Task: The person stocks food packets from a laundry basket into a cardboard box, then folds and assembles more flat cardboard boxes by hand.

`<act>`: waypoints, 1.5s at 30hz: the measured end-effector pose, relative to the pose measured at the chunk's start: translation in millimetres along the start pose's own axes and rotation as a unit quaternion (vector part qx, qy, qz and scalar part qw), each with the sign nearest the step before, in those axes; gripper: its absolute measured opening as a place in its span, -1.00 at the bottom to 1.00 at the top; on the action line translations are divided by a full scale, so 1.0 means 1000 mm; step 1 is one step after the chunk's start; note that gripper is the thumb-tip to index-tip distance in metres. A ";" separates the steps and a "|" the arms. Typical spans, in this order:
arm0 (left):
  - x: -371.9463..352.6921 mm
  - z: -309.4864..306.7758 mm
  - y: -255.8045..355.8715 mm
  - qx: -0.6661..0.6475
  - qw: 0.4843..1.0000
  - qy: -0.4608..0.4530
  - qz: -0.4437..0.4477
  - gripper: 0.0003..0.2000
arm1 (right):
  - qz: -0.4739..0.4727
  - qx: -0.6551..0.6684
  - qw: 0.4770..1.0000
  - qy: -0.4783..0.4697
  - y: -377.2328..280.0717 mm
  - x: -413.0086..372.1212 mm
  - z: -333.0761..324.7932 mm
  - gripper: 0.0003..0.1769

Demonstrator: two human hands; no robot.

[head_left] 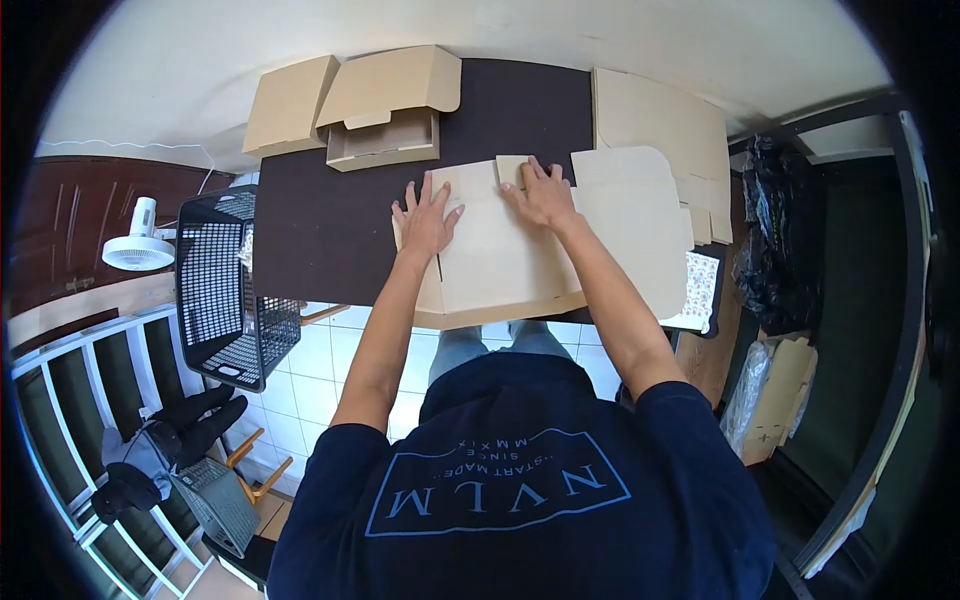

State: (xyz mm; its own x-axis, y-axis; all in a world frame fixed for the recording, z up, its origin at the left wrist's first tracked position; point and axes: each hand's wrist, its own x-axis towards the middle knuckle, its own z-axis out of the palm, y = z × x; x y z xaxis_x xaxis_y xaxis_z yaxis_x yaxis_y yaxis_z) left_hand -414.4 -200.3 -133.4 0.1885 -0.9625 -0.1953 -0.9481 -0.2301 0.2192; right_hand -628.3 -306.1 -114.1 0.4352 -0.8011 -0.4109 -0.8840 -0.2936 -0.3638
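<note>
A partly unfolded brown cardboard box blank [505,255] lies before me, across the front edge of the dark table [325,225]. My left hand [428,224] rests on its left side with fingers spread. My right hand [545,197] presses at its far edge, fingers apart, beside a small raised flap [511,170]. A large rounded panel [632,225] of the blank extends to the right of my right forearm. Neither hand is closed around anything.
Folded cardboard boxes [395,88] stand at the back left. Flat cardboard sheets [665,120] lie at the back right. A black plastic basket [215,300] is left of the table, near a white fan [140,245]. Black plastic bags [770,240] hang at right.
</note>
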 end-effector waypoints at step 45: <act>-0.199 0.015 0.019 -0.351 0.935 0.038 0.029 -0.69 | -0.201 0.225 0.947 0.111 0.050 -0.196 0.069 -0.63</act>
State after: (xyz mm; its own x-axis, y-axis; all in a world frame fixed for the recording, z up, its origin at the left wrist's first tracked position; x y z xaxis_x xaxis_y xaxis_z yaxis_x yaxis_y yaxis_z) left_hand -474.1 -11.5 -104.3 0.1846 -0.9776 -0.1010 -0.5600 -0.1891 0.8066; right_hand -745.6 -127.5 -109.5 0.6301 -0.7765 0.0047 -0.4703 -0.3864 -0.7934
